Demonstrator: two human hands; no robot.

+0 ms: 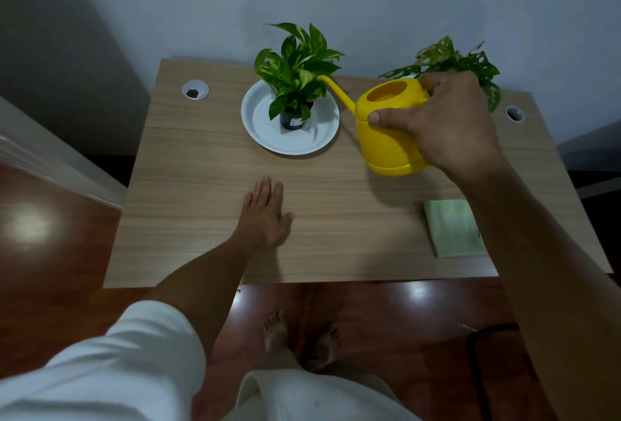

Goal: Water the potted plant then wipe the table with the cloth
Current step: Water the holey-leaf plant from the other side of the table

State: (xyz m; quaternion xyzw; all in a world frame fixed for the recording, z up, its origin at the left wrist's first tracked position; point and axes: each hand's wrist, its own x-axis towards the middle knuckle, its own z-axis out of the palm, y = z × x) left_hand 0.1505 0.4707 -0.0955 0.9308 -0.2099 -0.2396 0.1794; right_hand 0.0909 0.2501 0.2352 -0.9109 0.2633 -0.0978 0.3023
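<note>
While right hand is gripping: yellow watering can, spout reaching potted plant
Left hand: lying flat, released, on table
Cloth: resting near right

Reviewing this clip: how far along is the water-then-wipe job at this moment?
Nothing looks finished. In hand: the right hand grips the yellow watering can, its spout tip at the leaves of the potted plant in the white saucer; no water stream is discernible. The left hand rests flat on the table. Left: wiping, as the green cloth lies folded, untouched.
</note>
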